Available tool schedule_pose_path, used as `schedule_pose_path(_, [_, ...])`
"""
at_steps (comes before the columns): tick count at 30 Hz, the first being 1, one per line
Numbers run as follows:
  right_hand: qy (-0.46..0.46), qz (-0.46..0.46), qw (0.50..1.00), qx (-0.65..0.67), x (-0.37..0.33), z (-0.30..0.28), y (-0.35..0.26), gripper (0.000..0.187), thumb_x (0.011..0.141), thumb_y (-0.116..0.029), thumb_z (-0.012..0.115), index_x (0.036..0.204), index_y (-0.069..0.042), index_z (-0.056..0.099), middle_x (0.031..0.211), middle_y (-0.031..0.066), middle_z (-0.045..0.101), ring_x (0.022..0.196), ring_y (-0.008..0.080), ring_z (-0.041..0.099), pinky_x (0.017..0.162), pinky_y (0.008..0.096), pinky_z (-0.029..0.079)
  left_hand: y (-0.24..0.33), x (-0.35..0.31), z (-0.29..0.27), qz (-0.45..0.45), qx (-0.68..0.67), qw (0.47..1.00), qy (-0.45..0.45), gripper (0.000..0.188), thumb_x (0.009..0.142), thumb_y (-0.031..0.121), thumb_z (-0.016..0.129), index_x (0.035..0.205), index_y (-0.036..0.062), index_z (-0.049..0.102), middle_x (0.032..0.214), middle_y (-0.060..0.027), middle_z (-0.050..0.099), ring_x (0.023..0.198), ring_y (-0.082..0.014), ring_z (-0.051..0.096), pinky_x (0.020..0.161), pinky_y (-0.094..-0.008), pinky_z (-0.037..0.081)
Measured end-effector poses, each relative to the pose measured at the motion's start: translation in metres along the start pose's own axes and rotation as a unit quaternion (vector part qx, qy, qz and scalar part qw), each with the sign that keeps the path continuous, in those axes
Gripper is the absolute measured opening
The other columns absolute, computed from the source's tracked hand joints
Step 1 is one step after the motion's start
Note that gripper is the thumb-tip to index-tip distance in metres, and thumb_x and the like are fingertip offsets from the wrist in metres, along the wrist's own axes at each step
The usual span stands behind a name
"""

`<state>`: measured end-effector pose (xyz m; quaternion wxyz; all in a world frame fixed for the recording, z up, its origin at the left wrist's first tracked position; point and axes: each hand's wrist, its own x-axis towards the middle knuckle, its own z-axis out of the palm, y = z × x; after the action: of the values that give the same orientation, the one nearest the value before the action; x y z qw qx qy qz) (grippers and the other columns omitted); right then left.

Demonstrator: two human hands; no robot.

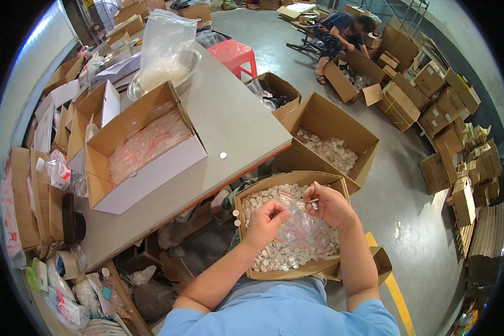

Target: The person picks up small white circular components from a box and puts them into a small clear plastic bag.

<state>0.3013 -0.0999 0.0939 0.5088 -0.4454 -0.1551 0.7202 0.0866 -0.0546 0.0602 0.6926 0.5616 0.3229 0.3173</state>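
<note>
"Stretching away to the left of the disc box (288, 274), a grey table (224, 126) dominates this workshop scene. What stands nearest?"

"An open brown carton (341, 123), just beyond the disc box and to its right, with pale discs (327, 150) inside. On the table, to the left of the disc box, a white-sided carton (151, 182) holds flat clear bags with red lines (145, 140)."

"And the hands?"

"Both work over the disc box. The right hand (330, 206) curls its fingers around a few white discs. The left hand (266, 224) draws its fingertips together in a pinch; whether they grip plastic, I cannot tell."

"How far along does it look?"

"Far from finished, I judge. Loose white discs (285, 260) fill much of the disc box, with loose clear bags (305, 227) on top in its middle. Whether those in the white-sided carton are done or waiting, I cannot tell."

"The smallest detail?"

"A lone disc (223, 155) on the tabletop, left of the disc box and apart from the others."
</note>
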Motion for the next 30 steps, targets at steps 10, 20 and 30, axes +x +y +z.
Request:
schedule_pose_path(10, [-0.050,-0.034,0.998,0.005,-0.005,0.026,-0.006,0.034,0.099,-0.028,0.043,0.101,0.001,0.060,0.100,0.0115,0.063,0.095,0.0208,0.061,0.086,0.0324,0.051,0.007,-0.002,-0.002,0.143,0.066,0.985,0.072,0.007,0.085,0.004,0.065,0.089,-0.0018,0.066,0.077,0.0000,0.059,0.069,-0.0048,0.049,0.059,-0.0190,0.037])
schedule_pose_path(20, [-0.064,0.007,0.953,-0.297,-0.007,0.040,0.006,0.015,0.089,-0.020,0.063,0.091,-0.007,0.059,0.078,-0.0059,0.051,0.068,0.0022,0.043,0.057,0.0189,0.036,0.015,-0.004,-0.004,0.079,0.018,0.995,0.054,0.011,0.085,0.009,0.068,0.084,-0.0011,0.066,0.066,0.0030,0.054,0.060,-0.0050,0.044,0.056,-0.0207,0.037])
schedule_pose_path(30, [-0.118,0.028,0.921,-0.371,-0.005,0.038,0.005,0.021,0.088,-0.023,0.063,0.075,-0.007,0.058,0.065,-0.0095,0.044,0.059,0.0019,0.037,0.051,0.0202,0.029,0.005,-0.006,-0.009,0.056,-0.037,0.996,0.057,0.008,0.085,0.009,0.068,0.080,0.0015,0.067,0.067,0.0034,0.054,0.060,-0.0043,0.044,0.055,-0.0202,0.036])
